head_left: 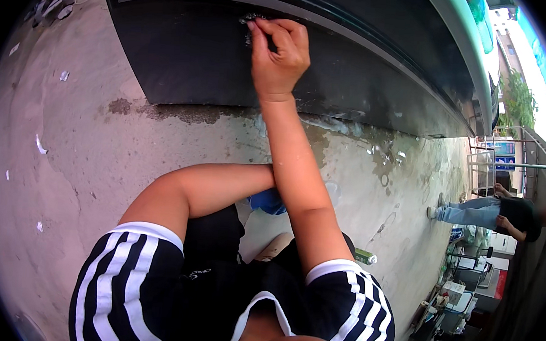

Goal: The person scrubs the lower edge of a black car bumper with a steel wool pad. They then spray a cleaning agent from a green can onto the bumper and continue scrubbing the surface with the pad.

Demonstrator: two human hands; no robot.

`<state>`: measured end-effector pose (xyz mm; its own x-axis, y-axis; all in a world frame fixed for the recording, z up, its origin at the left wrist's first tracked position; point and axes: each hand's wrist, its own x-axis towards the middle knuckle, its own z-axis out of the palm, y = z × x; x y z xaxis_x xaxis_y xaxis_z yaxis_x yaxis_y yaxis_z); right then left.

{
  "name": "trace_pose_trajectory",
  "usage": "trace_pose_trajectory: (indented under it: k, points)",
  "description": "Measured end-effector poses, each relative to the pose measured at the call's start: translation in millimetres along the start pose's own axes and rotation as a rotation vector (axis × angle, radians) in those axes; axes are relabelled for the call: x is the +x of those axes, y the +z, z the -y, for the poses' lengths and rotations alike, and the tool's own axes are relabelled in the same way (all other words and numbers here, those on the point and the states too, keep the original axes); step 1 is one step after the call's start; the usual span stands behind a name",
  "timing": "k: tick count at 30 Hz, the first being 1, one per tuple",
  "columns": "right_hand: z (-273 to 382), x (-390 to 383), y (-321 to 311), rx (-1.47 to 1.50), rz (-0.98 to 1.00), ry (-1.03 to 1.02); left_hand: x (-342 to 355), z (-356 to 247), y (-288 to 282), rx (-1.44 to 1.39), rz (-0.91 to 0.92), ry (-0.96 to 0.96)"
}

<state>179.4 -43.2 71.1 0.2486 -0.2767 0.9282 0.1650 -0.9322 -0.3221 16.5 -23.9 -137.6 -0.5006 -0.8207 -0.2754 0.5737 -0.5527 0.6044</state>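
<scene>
Silvery, crinkled wad (249, 18), exact material hard to tell, pinched closely between thumb and curled fingertips of the right hand (282, 57), up against the black panel (186, 57) just below its grey strip; probably gripped small for fingertip pressure on one spot. Right arm (298, 166) stretched towards the panel, likely for reach. Left forearm (227, 186) passing beneath it, short of the panel, perhaps as a brace; left hand hidden, grip impossible to tell. Along the panel's lower edge, dark stains (188, 112) on concrete. Farther back from the panel, a green can (363, 256); well off to the panel's right, a standing person (473, 212).
</scene>
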Motion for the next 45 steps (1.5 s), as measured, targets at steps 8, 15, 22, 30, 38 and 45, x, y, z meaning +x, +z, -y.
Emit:
trace_pose_trajectory:
  k: [8,15,22,30,38,45]
  points:
    - [-48.1,-2.6,-52.0,-0.307,-0.148,0.127,9.1,-25.1,41.2,1.911,0.404,-0.152]
    - [-28.8,5.6,-27.9,-0.133,-0.08,0.007,-1.5,-36.7,60.8,1.755,0.362,-0.156]
    - [-51.1,-5.8,-44.1,-0.202,-0.082,0.082,-18.6,-23.1,59.7,1.835,0.488,-0.209]
    - [-72.8,-51.8,-62.8,-0.247,-0.07,0.344,-35.0,-43.9,78.0,1.92,0.595,-0.44]
    - [-67.2,-44.1,-47.4,-0.191,-0.03,0.152,-18.2,-28.7,72.8,1.98,0.607,-0.335]
    - [-27.9,-2.2,-22.9,-0.09,-0.038,0.001,-47.0,-57.2,92.2,2.013,0.607,-0.451]
